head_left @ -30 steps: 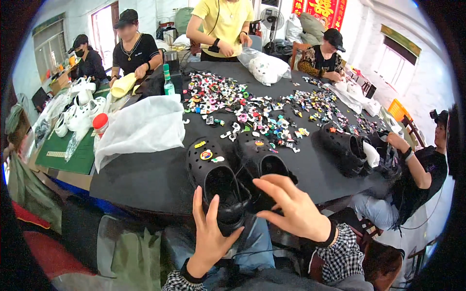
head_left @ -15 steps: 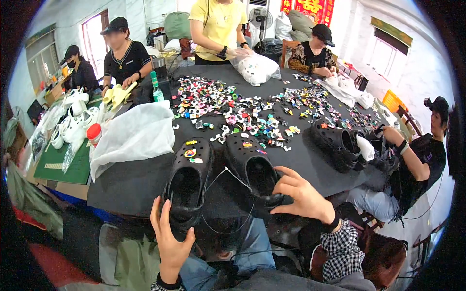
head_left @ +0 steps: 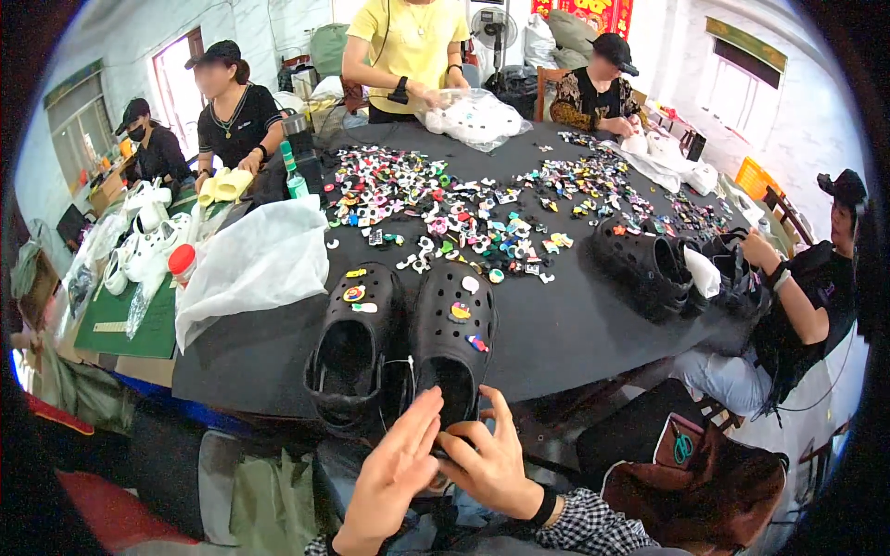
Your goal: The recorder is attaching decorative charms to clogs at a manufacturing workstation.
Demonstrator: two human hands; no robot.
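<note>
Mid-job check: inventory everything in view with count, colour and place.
Table: one, black, centre
Front clogs: two, black, near table edge
Charms: many, multicoloured, on table and front clogs
Other clogs: several, black, right side of table
Mat: one, green, far left
White clogs: several, white, on the mat
Yellow shoes: two, pale yellow, left back
Clear bag: one, transparent, far side, white footwear inside
Sheet: one, white, left of front clogs
Bottle: one, green, beyond sheet
Jar: one, red-lidded, left of sheet
Fan: one, dark, background
Crate: one, orange, right background
Scissors: one pair, teal, lower right
Co-workers: five, dark or yellow tops, around
Left hand: one, bare, by heel of right front clog
Right hand: one, bare, at same heel
</note>
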